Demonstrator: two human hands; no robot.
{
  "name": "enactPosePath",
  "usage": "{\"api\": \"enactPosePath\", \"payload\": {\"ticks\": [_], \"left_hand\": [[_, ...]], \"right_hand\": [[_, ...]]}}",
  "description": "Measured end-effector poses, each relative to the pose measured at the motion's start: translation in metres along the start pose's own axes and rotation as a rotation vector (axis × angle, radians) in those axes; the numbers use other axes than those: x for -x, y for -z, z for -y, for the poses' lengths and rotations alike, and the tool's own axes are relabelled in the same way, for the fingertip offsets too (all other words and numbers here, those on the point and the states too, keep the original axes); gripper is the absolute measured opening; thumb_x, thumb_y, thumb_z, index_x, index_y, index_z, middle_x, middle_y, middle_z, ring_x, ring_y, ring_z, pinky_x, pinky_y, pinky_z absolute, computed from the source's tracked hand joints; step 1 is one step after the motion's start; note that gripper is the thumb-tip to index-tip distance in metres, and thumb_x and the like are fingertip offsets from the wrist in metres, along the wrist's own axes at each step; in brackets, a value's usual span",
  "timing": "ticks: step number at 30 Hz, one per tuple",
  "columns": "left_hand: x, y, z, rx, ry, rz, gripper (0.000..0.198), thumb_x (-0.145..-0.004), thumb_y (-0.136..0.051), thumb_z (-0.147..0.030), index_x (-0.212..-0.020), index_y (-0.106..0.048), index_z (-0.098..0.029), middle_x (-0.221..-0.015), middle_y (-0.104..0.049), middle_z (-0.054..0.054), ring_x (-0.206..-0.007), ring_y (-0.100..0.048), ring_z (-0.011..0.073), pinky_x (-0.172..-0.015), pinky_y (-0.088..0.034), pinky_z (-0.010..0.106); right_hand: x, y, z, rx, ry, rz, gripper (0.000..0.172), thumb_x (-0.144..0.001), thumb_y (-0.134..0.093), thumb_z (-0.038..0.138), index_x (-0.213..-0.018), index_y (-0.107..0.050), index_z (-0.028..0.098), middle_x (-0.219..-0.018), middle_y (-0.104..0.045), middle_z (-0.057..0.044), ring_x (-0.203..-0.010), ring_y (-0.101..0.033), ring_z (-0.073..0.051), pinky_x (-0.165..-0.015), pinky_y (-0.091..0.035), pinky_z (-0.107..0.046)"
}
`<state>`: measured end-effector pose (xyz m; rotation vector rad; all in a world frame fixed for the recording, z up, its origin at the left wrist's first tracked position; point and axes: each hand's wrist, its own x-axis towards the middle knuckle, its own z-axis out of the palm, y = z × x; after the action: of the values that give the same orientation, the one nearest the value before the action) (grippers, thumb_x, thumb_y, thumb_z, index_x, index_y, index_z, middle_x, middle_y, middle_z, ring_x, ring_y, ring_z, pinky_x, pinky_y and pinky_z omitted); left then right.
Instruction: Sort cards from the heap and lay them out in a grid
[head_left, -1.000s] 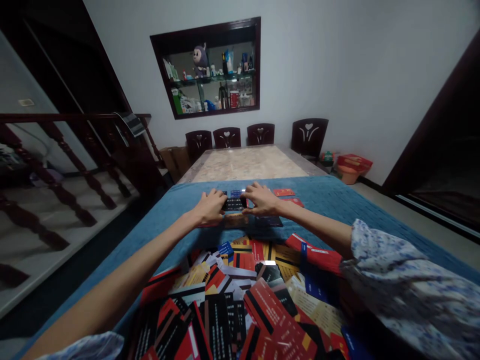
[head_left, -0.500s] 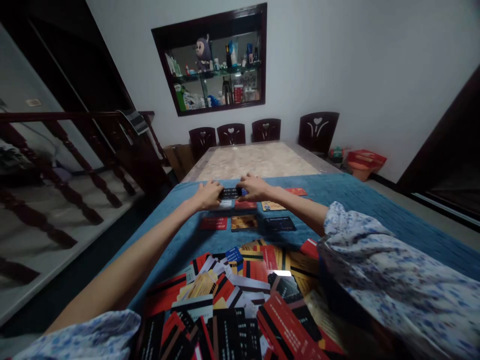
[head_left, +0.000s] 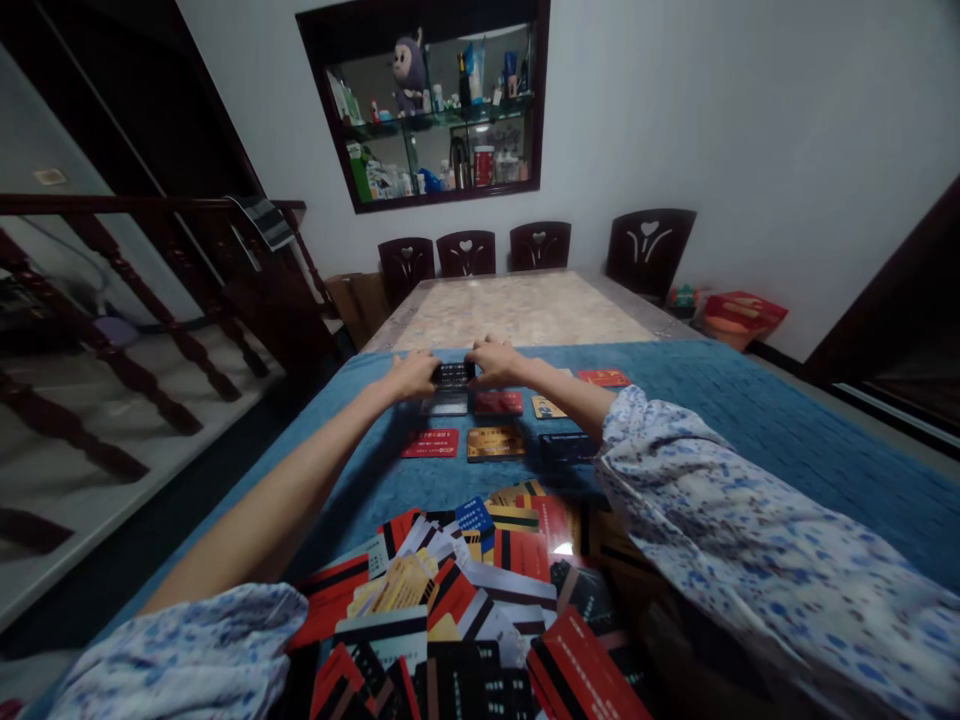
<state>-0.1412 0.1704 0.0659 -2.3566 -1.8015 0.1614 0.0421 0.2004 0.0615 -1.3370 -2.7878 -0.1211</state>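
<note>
A black card (head_left: 454,375) lies between my two hands at the far end of the laid-out cards. My left hand (head_left: 412,375) has its fingers closed on the card's left edge. At its right edge are the closed fingers of my right hand (head_left: 493,362). Nearer to me are a red card (head_left: 499,403) and a pale card (head_left: 445,405). Another row holds a red card (head_left: 430,443), a gold card (head_left: 496,443) and a dark blue card (head_left: 568,448), partly under my right forearm.
A large loose pile of cards (head_left: 450,590) covers the near part of the blue cloth (head_left: 720,420). An orange-red card (head_left: 604,378) lies at the right of the far row. Chairs (head_left: 540,246) stand beyond the table; a railing (head_left: 135,335) is at the left.
My right hand has shifted left, off a blue card, to the black card's right edge. The black card now sits slightly further left, and the view has tilted a little.
</note>
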Motion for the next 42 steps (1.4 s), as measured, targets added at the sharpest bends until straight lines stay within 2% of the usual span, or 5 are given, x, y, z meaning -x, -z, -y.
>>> {"api": "enactPosePath", "payload": {"ticks": [6,17,30,37,42], "left_hand": [[-0.013,-0.012,0.007,0.013,0.023,0.028,0.042,-0.078,-0.057,-0.018,-0.12,-0.064,-0.019,-0.13,-0.058,0.013,-0.124,-0.051,0.033,-0.098,-0.048,0.046],[-0.044,-0.039,0.022,0.026,-0.044,0.036,0.043,-0.073,-0.06,-0.014,-0.114,-0.068,-0.018,-0.118,-0.066,0.008,-0.111,-0.061,0.0228,-0.095,-0.049,0.026],[-0.057,-0.051,0.026,0.111,-0.016,0.115,0.043,-0.069,-0.059,-0.012,-0.11,-0.07,-0.019,-0.102,-0.072,0.004,-0.104,-0.065,0.0219,-0.09,-0.052,0.026],[-0.061,-0.053,0.026,0.105,-0.018,0.145,0.038,-0.066,-0.061,-0.012,-0.102,-0.069,-0.019,-0.111,-0.066,0.006,-0.101,-0.063,0.0214,-0.087,-0.051,0.025],[-0.065,-0.054,0.024,0.102,0.008,0.176,0.041,-0.066,-0.061,-0.01,-0.106,-0.068,-0.016,-0.112,-0.063,0.008,-0.097,-0.061,0.0208,-0.087,-0.051,0.027]], "right_hand": [[-0.014,-0.009,0.0,-0.007,-0.031,0.037,0.046,-0.083,-0.065,0.04,-0.124,-0.066,0.018,-0.132,-0.055,-0.02,-0.125,-0.042,-0.039,-0.094,-0.043,-0.05],[-0.031,-0.024,0.0,-0.001,-0.06,0.092,0.048,-0.084,-0.061,0.039,-0.127,-0.065,0.019,-0.136,-0.055,-0.019,-0.129,-0.04,-0.04,-0.098,-0.042,-0.054],[-0.048,-0.038,-0.004,0.0,-0.057,0.136,0.043,-0.082,-0.063,0.039,-0.12,-0.068,0.02,-0.133,-0.06,-0.017,-0.128,-0.044,-0.039,-0.097,-0.044,-0.052],[-0.045,-0.036,-0.003,-0.002,-0.057,0.145,0.045,-0.081,-0.062,0.038,-0.122,-0.068,0.02,-0.133,-0.06,-0.017,-0.127,-0.046,-0.039,-0.096,-0.045,-0.053],[-0.045,-0.036,-0.002,-0.003,-0.065,0.149,0.043,-0.081,-0.061,0.036,-0.12,-0.069,0.021,-0.131,-0.063,-0.015,-0.125,-0.048,-0.037,-0.095,-0.046,-0.049]]}}
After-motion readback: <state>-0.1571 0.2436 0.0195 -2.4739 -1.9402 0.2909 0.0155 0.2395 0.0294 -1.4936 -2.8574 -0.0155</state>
